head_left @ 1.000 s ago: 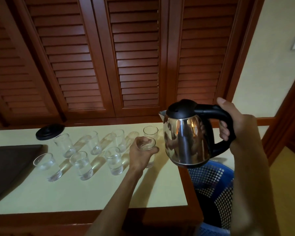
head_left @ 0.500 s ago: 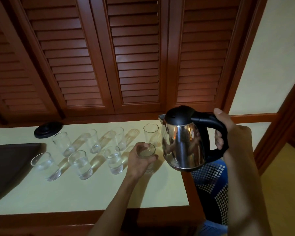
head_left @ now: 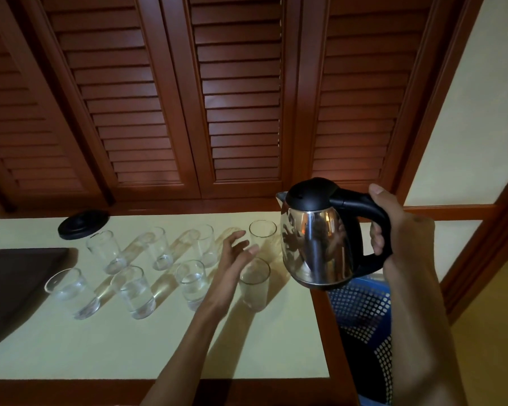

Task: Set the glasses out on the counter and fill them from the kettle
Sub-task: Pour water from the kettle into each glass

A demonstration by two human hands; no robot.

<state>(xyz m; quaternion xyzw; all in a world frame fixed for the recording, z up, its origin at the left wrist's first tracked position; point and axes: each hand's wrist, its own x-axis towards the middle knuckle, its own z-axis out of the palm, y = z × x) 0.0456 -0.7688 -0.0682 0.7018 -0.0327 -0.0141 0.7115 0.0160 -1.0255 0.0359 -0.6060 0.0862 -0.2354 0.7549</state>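
**Steel kettle hanging over two rows of glasses**

The right hand (head_left: 399,230) is gripping the curved black plastic handle of the kettle (head_left: 317,247), holding its mirror-bright steel body upright above the counter's (head_left: 129,347) right edge. The left hand (head_left: 235,256) is hovering with fingers spread and loose, holding nothing, just beside the near right glass (head_left: 254,284). Eight clear, smooth, tapered glasses are standing in two rows on the pale matte counter. A round black base (head_left: 82,224) is lying far left, beside a dark flat tray (head_left: 15,276).

left hand (head_left: 232,259) now off the glass (head_left: 254,284), fingers spread; glass standing free
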